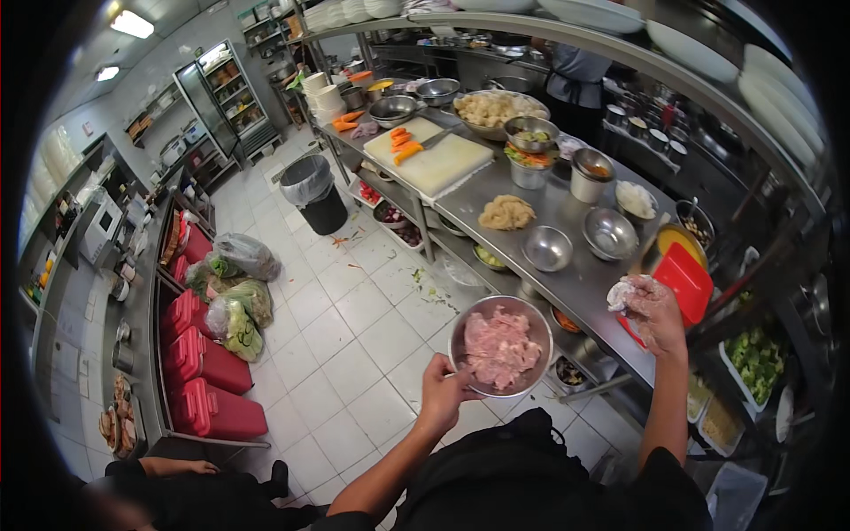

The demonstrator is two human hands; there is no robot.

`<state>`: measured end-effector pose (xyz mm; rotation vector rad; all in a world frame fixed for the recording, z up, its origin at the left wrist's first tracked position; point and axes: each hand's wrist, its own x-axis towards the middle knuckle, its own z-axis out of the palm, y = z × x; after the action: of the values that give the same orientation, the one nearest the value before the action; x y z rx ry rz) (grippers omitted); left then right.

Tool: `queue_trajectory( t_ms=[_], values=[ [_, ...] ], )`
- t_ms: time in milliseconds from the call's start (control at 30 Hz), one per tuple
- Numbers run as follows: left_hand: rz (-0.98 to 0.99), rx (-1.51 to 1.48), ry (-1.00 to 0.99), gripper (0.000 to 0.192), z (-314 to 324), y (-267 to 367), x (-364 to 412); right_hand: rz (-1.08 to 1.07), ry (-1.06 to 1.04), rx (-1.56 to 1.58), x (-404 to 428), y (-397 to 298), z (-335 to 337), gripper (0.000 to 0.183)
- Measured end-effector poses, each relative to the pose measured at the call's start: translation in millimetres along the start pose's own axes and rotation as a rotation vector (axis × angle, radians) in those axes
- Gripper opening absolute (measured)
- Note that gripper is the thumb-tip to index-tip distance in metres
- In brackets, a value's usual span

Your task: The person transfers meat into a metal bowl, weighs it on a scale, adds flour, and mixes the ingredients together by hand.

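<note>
My left hand (pixel 443 391) grips the rim of a round metal bowl (pixel 453 345) over the floor, in front of the steel worktable. Raw, pink, chopped-looking meat (pixel 501 345) lies in the bowl. My right hand (pixel 654 315) is raised beside a red plastic tray (pixel 684 282) at the table's right end. Its fingers are curled on a whitish, sticky-looking lump (pixel 622 294), whose kind I cannot tell. White residue coats the fingers. Two bare metal bowls (pixel 547 249) (pixel 609 233) stand on the worktable, near a yellowish shredded heap (pixel 507 212).
A white cutting board (pixel 451 166) holds a knife and carrots. Bowls of food line the worktable (pixel 465 211). A black bin (pixel 315 199) stands on the tiled floor, which has scraps. Vegetable bags (pixel 246 292) and red containers (pixel 206 358) are left. A co-worker's arm (pixel 176 466) shows lower left.
</note>
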<state>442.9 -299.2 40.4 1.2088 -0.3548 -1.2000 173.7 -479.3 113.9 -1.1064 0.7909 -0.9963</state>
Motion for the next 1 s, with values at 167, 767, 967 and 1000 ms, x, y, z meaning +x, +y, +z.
queue_trajectory(
  t_ms=[167, 767, 967, 1000],
  values=[
    [0.046, -0.055, 0.143, 0.018, -51.4, 45.7, 45.2, 0.058, 0.013, 0.004, 56.6, 30.6, 46.6, 0.028],
    [0.236, -0.145, 0.619, 0.019, -230.6, 223.6, 197.7, 0.247, -0.364, 0.34, 372.3, 120.9, 323.3, 0.039],
    [0.301, -0.148, 0.743, 0.018, -310.9, 272.5, 245.2, 0.272, -0.507, 0.293, 444.6, 152.3, 451.6, 0.037],
    [0.312, -0.158, 0.737, 0.018, -320.7, 281.6, 259.8, 0.315, -0.499, 0.332, 459.9, 161.8, 468.1, 0.036]
  ],
)
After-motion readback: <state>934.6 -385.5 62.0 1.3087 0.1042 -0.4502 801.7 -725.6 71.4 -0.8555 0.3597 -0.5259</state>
